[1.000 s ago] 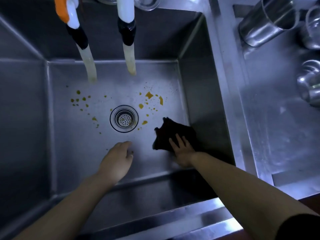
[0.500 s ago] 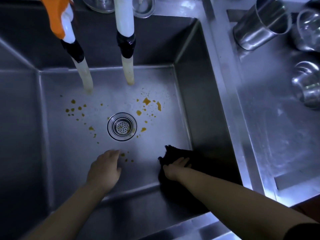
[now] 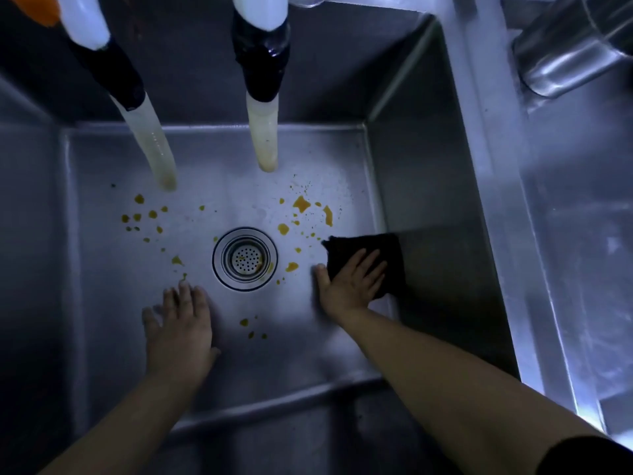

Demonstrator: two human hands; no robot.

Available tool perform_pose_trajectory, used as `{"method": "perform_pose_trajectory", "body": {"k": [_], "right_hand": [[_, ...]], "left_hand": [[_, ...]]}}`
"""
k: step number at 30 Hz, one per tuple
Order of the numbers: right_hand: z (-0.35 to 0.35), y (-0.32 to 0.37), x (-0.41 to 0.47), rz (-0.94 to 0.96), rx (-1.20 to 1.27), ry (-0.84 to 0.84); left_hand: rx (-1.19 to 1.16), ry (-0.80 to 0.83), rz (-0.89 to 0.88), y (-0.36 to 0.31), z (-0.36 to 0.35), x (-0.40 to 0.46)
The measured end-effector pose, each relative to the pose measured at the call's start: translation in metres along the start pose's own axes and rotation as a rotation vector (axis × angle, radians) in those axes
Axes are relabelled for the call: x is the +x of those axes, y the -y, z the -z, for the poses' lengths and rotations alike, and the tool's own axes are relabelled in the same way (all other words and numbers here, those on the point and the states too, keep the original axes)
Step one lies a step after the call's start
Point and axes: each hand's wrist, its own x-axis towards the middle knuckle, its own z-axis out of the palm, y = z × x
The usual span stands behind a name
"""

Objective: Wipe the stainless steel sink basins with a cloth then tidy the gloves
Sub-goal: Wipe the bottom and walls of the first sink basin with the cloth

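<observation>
The stainless steel sink basin [image 3: 102,303] fills the view, its floor dotted with orange-yellow stains [image 3: 301,204] on both sides of the round drain strainer [image 3: 245,258]. A black cloth [image 3: 383,248] lies flat on the basin floor against the right wall. My right hand [image 3: 352,286] presses on the cloth with straight, spread fingers. My left hand [image 3: 178,327] rests flat on the basin floor, below and left of the drain, holding nothing. No gloves are in view.
Two tap hoses [image 3: 263,138] hang down over the back of the basin; the left one [image 3: 150,145] carries an orange part at the top. A steel cup [image 3: 568,49] lies on the drainboard [image 3: 582,269] to the right.
My right hand has pushed the cloth from the near right corner up toward the stains by the drain, fingers now spread flat. My left hand has stayed below and left of the drain.
</observation>
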Motion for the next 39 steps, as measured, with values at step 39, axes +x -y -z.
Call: {"method": "perform_pose_trajectory", "body": {"k": [39], "right_hand": [[0.065, 0.122, 0.157, 0.482, -0.201, -0.367]], "left_hand": [[-0.119, 0.092, 0.006, -0.002, -0.005, 0.017]]}}
